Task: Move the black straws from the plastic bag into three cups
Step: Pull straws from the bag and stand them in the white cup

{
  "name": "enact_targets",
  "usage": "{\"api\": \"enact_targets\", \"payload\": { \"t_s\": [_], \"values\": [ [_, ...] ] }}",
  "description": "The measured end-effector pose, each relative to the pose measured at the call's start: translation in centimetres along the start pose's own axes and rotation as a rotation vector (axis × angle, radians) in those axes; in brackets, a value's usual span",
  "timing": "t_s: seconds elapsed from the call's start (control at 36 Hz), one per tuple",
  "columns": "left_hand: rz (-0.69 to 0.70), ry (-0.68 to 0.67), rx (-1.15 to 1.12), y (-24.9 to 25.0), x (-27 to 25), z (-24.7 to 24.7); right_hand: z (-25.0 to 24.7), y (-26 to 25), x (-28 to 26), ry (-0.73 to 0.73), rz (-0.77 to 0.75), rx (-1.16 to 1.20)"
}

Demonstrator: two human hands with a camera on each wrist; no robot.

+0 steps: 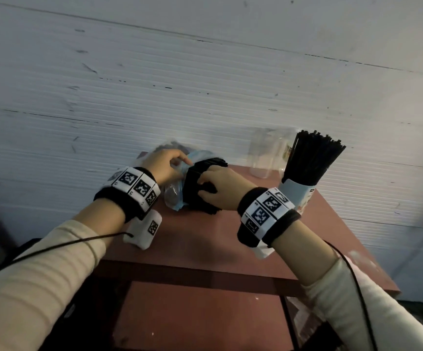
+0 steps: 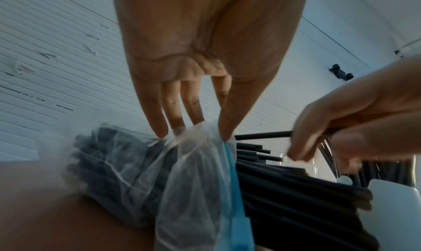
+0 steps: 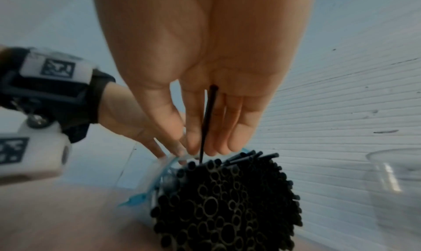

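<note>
Right hand [image 1: 219, 191] curled round protruding black plastic straws [image 1: 200, 188]. Clear plastic bag with blue rim [image 2: 193, 173] pinched by left hand [image 1: 163, 164], lying near far left corner of reddish-brown desk [image 1: 205, 239]. Straw-filled white cup [image 1: 297, 196] at right edge; clear cup [image 1: 262, 154] at far edge.

A clear plastic bag [image 1: 172, 196] with a blue zip edge lies at the tabletop's [image 1: 205, 236] 11 o'clock, black straws [image 1: 200, 183] jutting out. At 2 o'clock, one cup [image 1: 297, 196] stands packed with upright straws; a clear empty cup [image 1: 262, 158] stands behind it.
</note>
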State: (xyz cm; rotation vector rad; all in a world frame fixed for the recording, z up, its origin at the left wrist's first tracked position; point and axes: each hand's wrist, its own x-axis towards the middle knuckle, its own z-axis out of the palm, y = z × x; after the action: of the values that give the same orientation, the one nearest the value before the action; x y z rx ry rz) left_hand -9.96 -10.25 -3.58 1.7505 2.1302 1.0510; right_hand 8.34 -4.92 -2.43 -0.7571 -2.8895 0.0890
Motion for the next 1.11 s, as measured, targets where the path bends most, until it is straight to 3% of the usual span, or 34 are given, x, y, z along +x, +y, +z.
{"api": "enact_targets", "payload": {
  "t_s": [0.28,0.5,0.72,0.92,1.03,1.11],
  "values": [
    [-0.043,0.056,0.009,0.3,0.8,-0.9,0.7,-0.5,2.7,-0.032,0.036,-0.024],
    [-0.067,0.072,-0.014,0.2,0.6,-0.8,0.4,1.2,1.7,0.087,-0.096,0.201],
    [-0.061,0.040,-0.039,0.3,0.4,-0.6,-0.6,2.0,0.8,0.088,-0.031,0.366],
    [-0.014,-0.015,0.061,0.3,-0.5,0.2,-2.2,4.4,-1.9,0.046,0.038,0.570],
    [0.119,0.049,0.131,2.3,-1.1,0.5,-3.3,5.3,-4.1,0.023,0.050,0.591],
    [0.238,-0.078,0.076,4.8,-1.6,1.1,-3.9,5.5,-5.3,0.015,0.065,0.587]
  ]
}}
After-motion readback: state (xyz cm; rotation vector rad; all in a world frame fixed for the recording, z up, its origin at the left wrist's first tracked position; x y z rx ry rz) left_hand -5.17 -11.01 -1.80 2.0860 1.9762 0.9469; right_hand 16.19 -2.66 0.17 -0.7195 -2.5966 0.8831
